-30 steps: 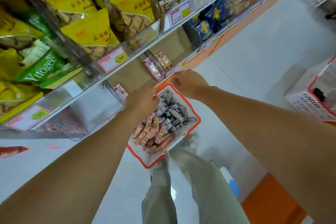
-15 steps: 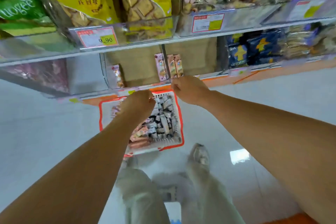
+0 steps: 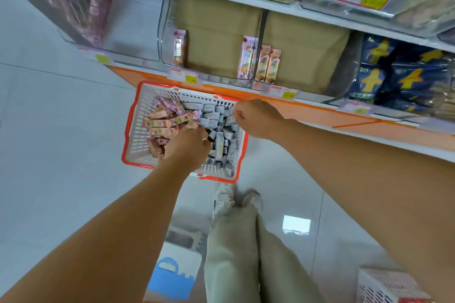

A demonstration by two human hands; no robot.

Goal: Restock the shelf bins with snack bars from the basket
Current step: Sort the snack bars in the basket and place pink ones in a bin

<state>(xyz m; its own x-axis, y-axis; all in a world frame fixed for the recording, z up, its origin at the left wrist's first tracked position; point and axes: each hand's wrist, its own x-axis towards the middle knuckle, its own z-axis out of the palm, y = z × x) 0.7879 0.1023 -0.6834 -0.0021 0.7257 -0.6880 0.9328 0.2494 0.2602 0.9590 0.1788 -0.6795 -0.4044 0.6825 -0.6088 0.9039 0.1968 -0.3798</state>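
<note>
Left hand (image 3: 187,146) in the basket (image 3: 127,130) of snack bars (image 3: 161,122).
Bars lie under its curled fingers, grip hidden; right hand (image 3: 256,118), fisted, hovers beside.

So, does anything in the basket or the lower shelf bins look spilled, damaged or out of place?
Nothing stands out. The basket sits on the floor, pink bars and grey bars all inside it. The lower shelf bins are nearly empty, with a few bars standing at the front.
</note>
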